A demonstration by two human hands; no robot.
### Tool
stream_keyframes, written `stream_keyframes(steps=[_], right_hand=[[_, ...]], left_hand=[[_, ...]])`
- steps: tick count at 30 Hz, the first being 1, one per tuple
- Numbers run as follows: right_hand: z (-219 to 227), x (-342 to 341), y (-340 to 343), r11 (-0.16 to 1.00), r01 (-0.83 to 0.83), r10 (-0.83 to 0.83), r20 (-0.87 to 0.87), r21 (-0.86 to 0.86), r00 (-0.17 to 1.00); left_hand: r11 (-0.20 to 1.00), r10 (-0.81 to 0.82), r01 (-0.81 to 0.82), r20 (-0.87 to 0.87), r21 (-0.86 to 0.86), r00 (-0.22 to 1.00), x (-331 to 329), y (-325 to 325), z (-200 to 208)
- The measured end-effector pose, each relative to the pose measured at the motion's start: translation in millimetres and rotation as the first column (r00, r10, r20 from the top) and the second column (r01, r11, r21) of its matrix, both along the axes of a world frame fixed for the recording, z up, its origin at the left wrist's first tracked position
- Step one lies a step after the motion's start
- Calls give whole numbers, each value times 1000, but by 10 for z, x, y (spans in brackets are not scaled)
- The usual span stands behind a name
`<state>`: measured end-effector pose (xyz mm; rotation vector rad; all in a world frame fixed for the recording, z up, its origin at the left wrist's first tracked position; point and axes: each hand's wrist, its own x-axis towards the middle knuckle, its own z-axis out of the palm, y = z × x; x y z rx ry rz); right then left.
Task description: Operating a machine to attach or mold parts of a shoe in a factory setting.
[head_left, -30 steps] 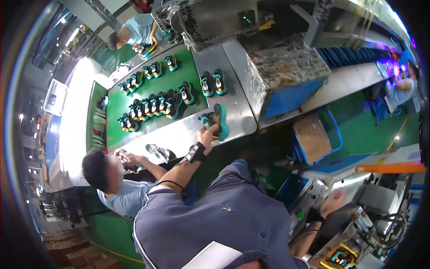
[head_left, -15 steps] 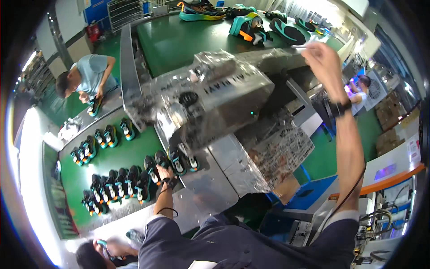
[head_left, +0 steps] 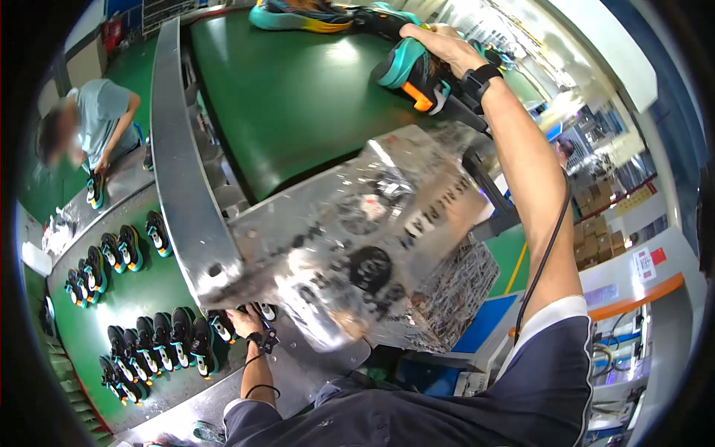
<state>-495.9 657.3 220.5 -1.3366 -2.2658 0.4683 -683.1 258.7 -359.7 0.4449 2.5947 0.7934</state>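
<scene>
My right hand [head_left: 447, 48] reaches over the raised conveyor. Its fingers are closed at a turquoise, black and orange sneaker [head_left: 406, 65] lying on its side; the palm hides part of that shoe. Right beside my fingertips is a black and turquoise sneaker [head_left: 381, 24]. Down on the lower belt my left hand [head_left: 244, 322] is closed on a black sneaker [head_left: 220, 325] with white and orange trim. Plastic wrap and the metal rail's end partly cover this spot. Several matching sneakers [head_left: 181, 335] stand in a row to its left.
A plastic-wrapped machine part [head_left: 365, 238] juts out between my arms. A metal rail [head_left: 179, 149] edges the raised green belt [head_left: 268, 97]. A multicoloured sneaker [head_left: 298, 16] lies at its far end. A co-worker [head_left: 104, 123] handles a shoe at far left. A cable runs along my right arm.
My right hand has moved left and farther away, onto the sneakers on the raised conveyor. The whole view has shifted; my left hand stays among the shoes on the lower belt.
</scene>
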Motion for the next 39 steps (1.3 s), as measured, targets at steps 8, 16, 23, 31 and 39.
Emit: stream_keyframes(steps=[8,16,23,31,39], right_hand=[[697,1445,-1793,594,-154,261,-9,789,965],[-159,2758,-4188,638,34,-16,-30,769,999],[-653,3660,-5632,647,615,-622,-155,451,767],[-2194,4627,-7496,440,837,-500,-863,-325,-72],[-2351,5041,-9306,128,898,-200,-898,-422,-393]], left_hand=[[667,-580,459,22,587,814,520,-414,1370],[-229,-972,207,-234,951,3,2680,-305,3768],[-307,-928,169,-255,937,-270,4367,-634,4034],[-112,-613,132,36,985,-789,5898,-2083,3907],[-302,-315,242,143,922,-938,6727,-3619,3848]])
